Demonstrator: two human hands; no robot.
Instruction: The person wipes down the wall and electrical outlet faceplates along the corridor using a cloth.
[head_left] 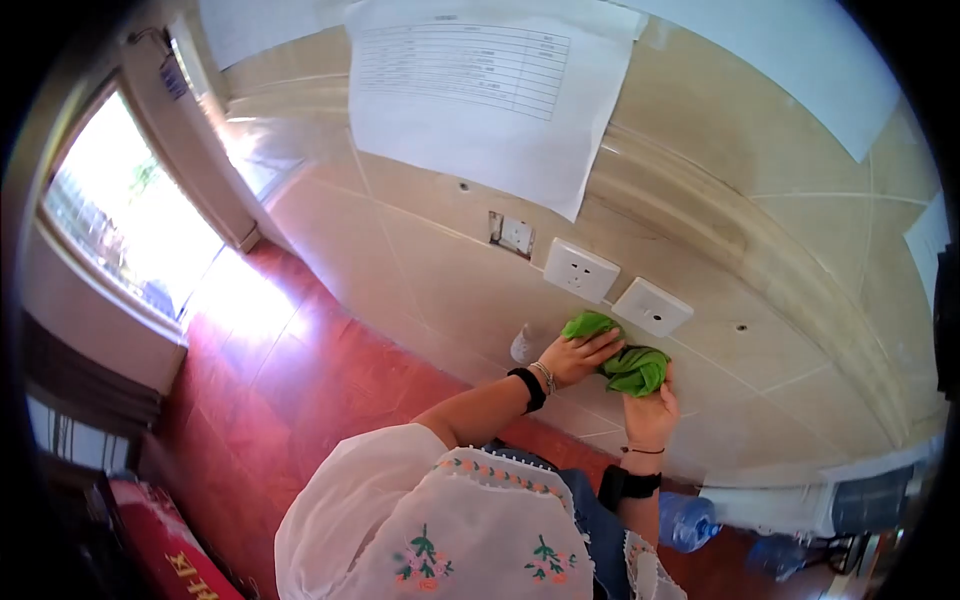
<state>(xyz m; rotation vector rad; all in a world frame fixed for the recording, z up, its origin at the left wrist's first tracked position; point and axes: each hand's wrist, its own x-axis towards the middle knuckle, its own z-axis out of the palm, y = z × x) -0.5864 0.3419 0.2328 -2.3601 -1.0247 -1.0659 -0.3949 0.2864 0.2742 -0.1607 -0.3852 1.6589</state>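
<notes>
A bunched bright green cloth is held in front of the tiled wall, just below the sockets. My left hand is closed over its left part, and some green sticks out above the fingers. From the right side my right hand grips the same bundle, its fingers partly hidden by the folds. Directly above are a white wall socket and a second white wall plate. A small white object, perhaps a bottle, shows just left of my left wrist.
A printed sheet hangs on the wall above an open recessed box. Large clear water bottles stand low at the right. A bright doorway opens at the left over the red floor. A red box lies lower left.
</notes>
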